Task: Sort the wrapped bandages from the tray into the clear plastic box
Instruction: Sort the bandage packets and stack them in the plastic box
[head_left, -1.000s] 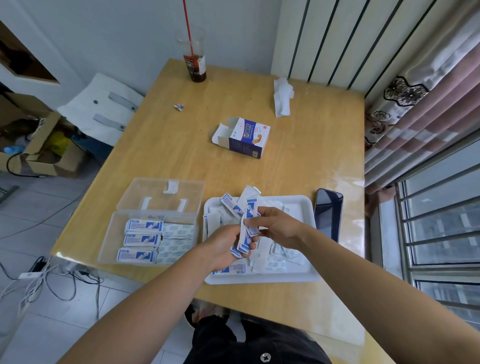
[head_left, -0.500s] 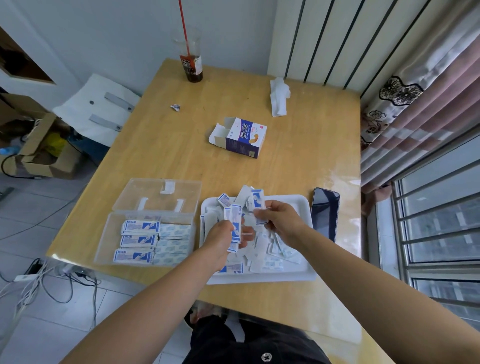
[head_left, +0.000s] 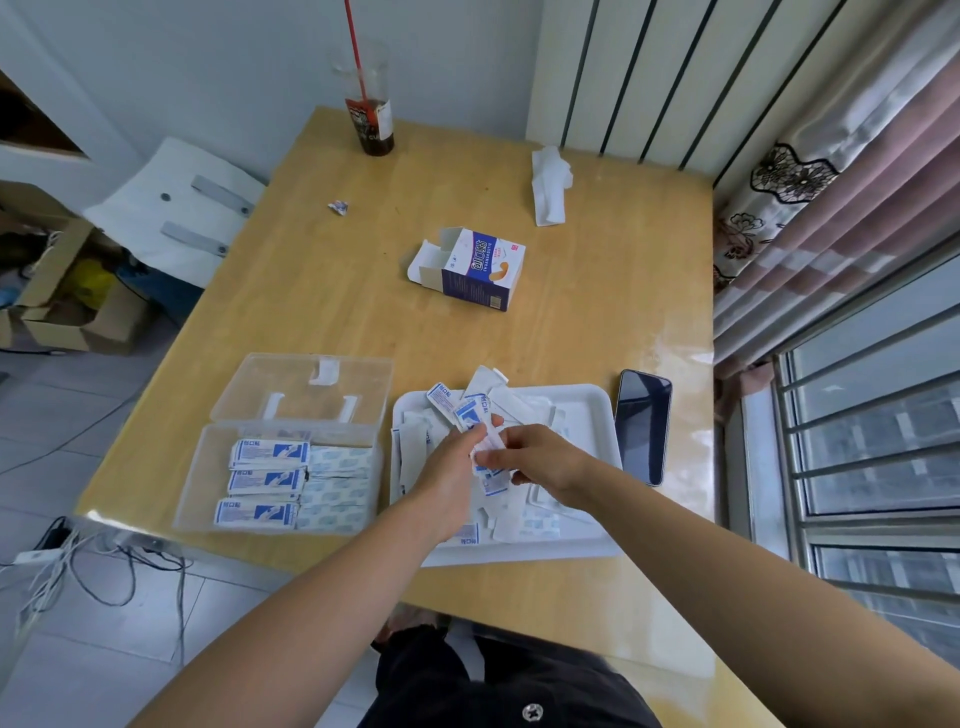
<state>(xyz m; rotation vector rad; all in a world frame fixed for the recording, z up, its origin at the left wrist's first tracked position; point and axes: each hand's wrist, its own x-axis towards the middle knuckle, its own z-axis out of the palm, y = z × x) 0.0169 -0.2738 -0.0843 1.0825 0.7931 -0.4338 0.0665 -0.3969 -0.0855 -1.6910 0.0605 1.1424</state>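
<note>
A white tray (head_left: 592, 410) near the table's front edge holds a loose heap of wrapped bandages (head_left: 524, 519). Over its middle, my left hand (head_left: 452, 467) holds a small stack of blue-and-white wrapped bandages (head_left: 470, 413). My right hand (head_left: 540, 460) pinches one wrapped bandage (head_left: 488, 447) right against that stack. Left of the tray stands the clear plastic box (head_left: 202, 478), its lid (head_left: 306, 387) folded back. Inside lie three blue-printed bandage stacks (head_left: 265, 480) and paler ones beside them.
A black phone (head_left: 643, 426) lies right of the tray. A torn bandage carton (head_left: 475, 267) sits mid-table, a crumpled tissue (head_left: 550, 184) and a drink cup with a red straw (head_left: 370, 117) farther back. A small paper scrap (head_left: 338, 207) lies at the left.
My right hand has come back to my left hand with a bandage. Both hands have shifted slightly up the tray, and the stack in my left hand now points away from me.
</note>
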